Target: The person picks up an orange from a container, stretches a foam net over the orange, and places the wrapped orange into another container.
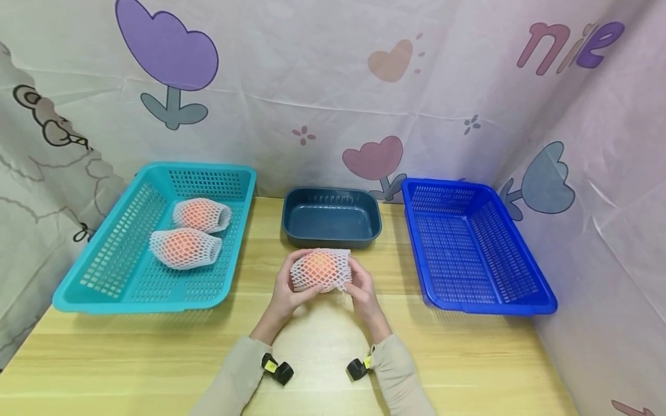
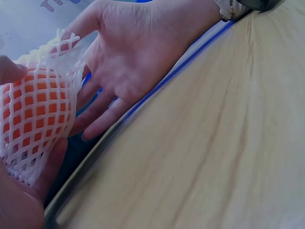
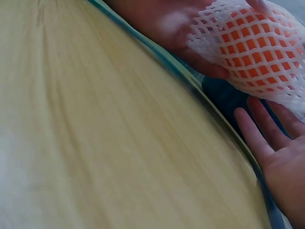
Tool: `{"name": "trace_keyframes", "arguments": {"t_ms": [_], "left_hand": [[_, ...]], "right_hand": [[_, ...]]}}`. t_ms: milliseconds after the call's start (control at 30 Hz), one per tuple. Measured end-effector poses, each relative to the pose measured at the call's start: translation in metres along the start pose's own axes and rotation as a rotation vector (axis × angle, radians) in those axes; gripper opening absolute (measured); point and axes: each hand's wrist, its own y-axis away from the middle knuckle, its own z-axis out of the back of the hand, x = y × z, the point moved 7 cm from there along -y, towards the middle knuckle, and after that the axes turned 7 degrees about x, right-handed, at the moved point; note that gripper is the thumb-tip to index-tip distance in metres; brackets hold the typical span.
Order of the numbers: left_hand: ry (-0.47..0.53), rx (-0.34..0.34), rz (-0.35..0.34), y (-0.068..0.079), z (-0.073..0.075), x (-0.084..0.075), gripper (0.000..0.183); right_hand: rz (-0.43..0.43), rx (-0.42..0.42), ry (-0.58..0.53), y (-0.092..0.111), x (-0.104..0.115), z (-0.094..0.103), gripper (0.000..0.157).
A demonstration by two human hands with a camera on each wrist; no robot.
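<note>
At the middle of the table both hands hold up a round orange-red fruit point(image 1: 319, 267) in a white foam net sleeve point(image 1: 341, 267). My left hand point(image 1: 286, 294) cups the fruit end, thumb across the near side. With its thumb at the sleeve's loose right end, my right hand point(image 1: 366, 293) pinches the net; in the left wrist view the lower fingers of this right hand point(image 2: 126, 62) stretch out beneath. Close up in the right wrist view, the net point(image 3: 257, 47) still covers the fruit, beside the left hand point(image 3: 176, 28).
To the left, a teal basket point(image 1: 236, 242) carries two netted fruits point(image 1: 200, 215). Just beyond the hands stands a dark blue-green tub point(image 1: 333, 219). A blue basket point(image 1: 458, 260) sits at the right. Printed cloth point(image 1: 312, 69) hangs behind the wooden table point(image 1: 156, 358).
</note>
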Motion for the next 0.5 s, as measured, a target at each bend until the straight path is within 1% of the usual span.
{"name": "trace_keyframes", "arguments": {"t_ms": [100, 300, 433, 500], "left_hand": [[0.013, 0.025, 0.002, -0.0003, -0.0018, -0.0007, 0.075], [0.005, 0.063, 0.026, 0.0004, -0.0039, 0.0012, 0.074], [-0.017, 0.087, 0.035, 0.0008, -0.0048, 0.0037, 0.074], [-0.028, 0.098, 0.032, 0.0010, -0.0054, 0.0040, 0.074]], "right_hand": [[-0.028, -0.024, -0.001, 0.0009, -0.0004, 0.0010, 0.068], [-0.078, -0.088, 0.050, 0.0008, -0.0011, 0.0042, 0.058], [-0.110, -0.124, 0.064, 0.0014, -0.0021, 0.0055, 0.064], [-0.119, -0.134, 0.067, 0.0016, -0.0020, 0.0058, 0.064]]}}
